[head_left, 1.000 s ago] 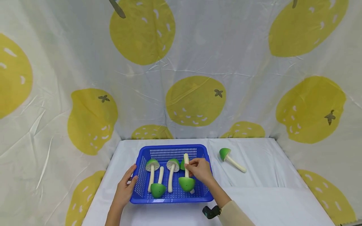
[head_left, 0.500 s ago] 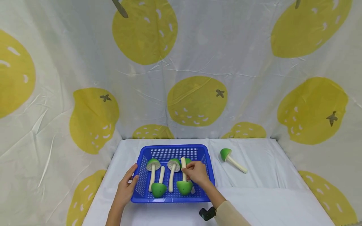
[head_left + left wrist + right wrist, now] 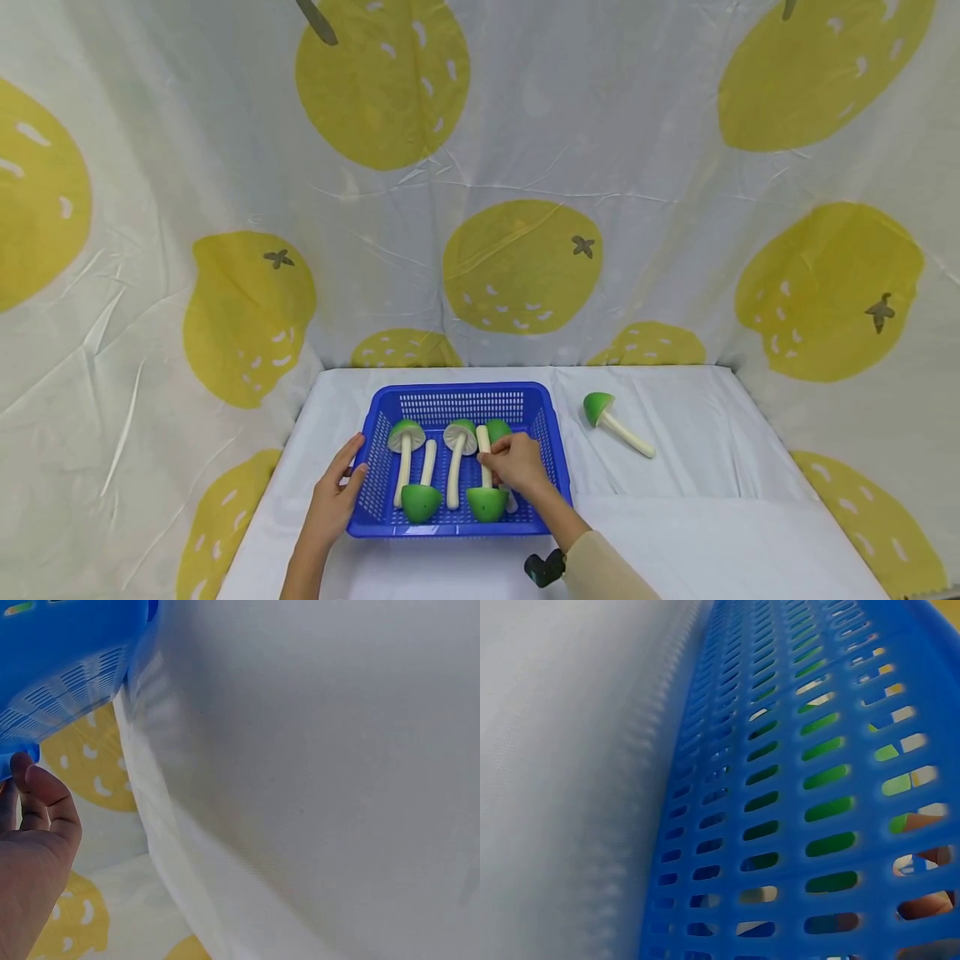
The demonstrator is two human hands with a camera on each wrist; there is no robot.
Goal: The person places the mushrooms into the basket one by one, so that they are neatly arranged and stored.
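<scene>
A blue slotted basket [image 3: 459,398] sits on the white table and holds several toy mushrooms with green caps and cream stems. My right hand [image 3: 516,465] is inside the basket and grips the stem of one mushroom [image 3: 486,493], whose green cap points toward me. My left hand [image 3: 335,497] rests on the basket's left wall, thumb against the rim. In the left wrist view the fingers [image 3: 46,796] lie just under the basket [image 3: 67,667]. The right wrist view shows only the basket's slotted wall [image 3: 795,787] up close.
One more green-capped mushroom [image 3: 615,423] lies on the table to the right of the basket. A white cloth with yellow fruit prints [image 3: 517,267] walls the table at the back and both sides. A small black device [image 3: 542,568] sits at my right wrist.
My right hand has moved the held mushroom leftward and down toward the basket floor, beside the other mushrooms. My left hand has stayed on the basket wall.
</scene>
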